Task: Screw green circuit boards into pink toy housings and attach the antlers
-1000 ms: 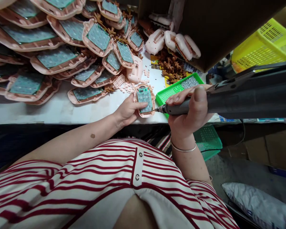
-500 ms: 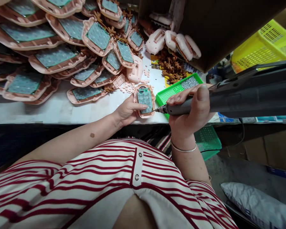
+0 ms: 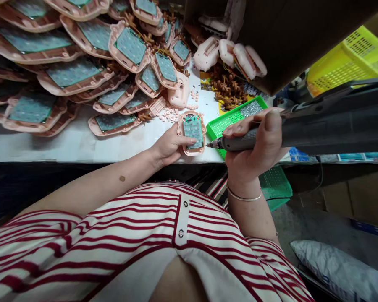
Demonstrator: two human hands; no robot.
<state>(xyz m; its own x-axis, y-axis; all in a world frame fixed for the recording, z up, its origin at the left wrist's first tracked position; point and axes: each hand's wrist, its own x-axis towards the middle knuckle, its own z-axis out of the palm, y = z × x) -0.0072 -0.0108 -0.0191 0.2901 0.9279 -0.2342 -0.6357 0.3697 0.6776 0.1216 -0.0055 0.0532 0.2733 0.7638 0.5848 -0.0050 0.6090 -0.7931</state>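
Near the table's front edge, my left hand [image 3: 171,144] grips a pink plastic housing [image 3: 180,128], its thumb lying across the green circuit board [image 3: 192,128] set inside. My right hand [image 3: 255,142] is wrapped round a dark grey electric screwdriver [image 3: 318,132], which lies nearly level. The screwdriver's thin bit reaches the lower right corner of the board; whether a screw sits under the tip is too small to tell. Just beyond the right hand stands a shallow green tray [image 3: 217,129] with small silver screws [image 3: 251,109] heaped at its far end.
A tall pile of pink housings with boards [image 3: 78,75] fills the left and back. Small pink buttons [image 3: 170,114] lie beside the held housing. Brown parts [image 3: 229,90] and closed pink shells [image 3: 206,54] are behind the tray. A yellow basket [image 3: 343,58] stands at right.
My right hand and the screwdriver have shifted slightly to the right, the bit still at the board's lower right corner. The left hand and the housing have barely moved.
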